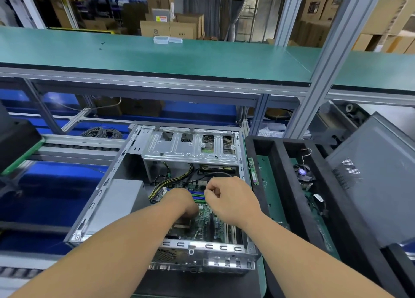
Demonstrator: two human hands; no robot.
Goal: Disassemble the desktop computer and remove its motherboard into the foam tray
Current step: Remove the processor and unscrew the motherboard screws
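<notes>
Green counter [179, 57] behind; open case [139, 154] below — left hand [182, 202] on motherboard [203, 224], grip hidden; right hand [231, 199] curled, pinch contents unclear.

Both hands reach into the open computer case [157, 185] at centre frame. The left hand [179, 202] rests low on the motherboard [202, 223], its fingers hidden. At its 3 o'clock, the right hand [229, 196] curls its fingers [210, 191] above the blue memory slots [197, 196]. The black foam tray [278, 174] lies at the case's 3 o'clock.
</notes>
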